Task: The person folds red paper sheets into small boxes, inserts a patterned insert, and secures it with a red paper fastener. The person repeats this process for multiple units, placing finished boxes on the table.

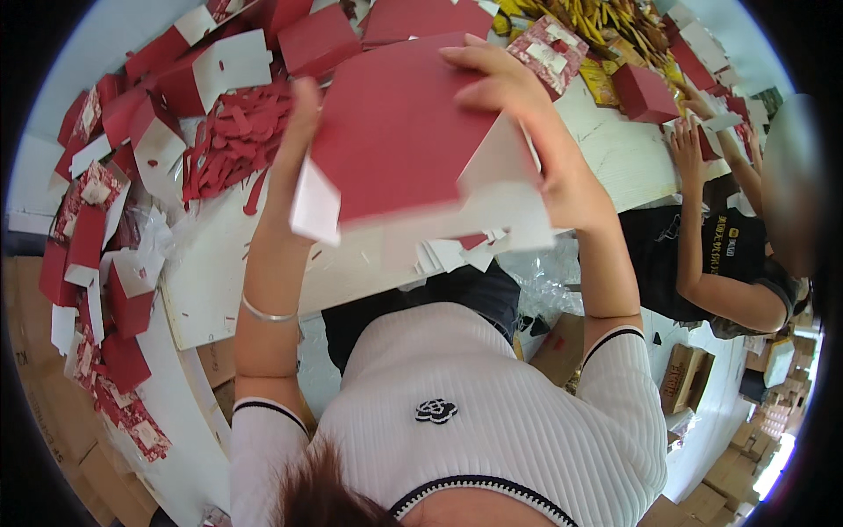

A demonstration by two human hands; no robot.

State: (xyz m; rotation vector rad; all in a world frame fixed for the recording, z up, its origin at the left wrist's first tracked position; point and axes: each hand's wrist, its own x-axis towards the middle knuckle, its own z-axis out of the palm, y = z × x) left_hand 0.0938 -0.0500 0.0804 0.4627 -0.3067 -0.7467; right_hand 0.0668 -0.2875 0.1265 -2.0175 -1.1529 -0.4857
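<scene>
A red cardboard gift box (pixel 404 132) with white inner flaps is held up over the table between my two hands. Along its left side lies my left hand (pixel 299 136), its fingers partly hidden behind the box. My right hand (pixel 534 110) grips the right side, with fingers bent over the top far edge. White flaps stick out at the box's near end, and the one at right is smeared by motion. Just left of the box is a heap of red ribbon strips (pixel 237 136) on the white table (pixel 211 263).
Red boxes (pixel 320 39) crowd the table's far and left sides. Yellow packets (pixel 615 35) lie piled at far right, beside a patterned box (pixel 549 54). White card pieces (pixel 452 255) rest at the near edge. At right, a co-worker's hands (pixel 689 145) handle another box. Cartons (pixel 685 378) stand on the floor.
</scene>
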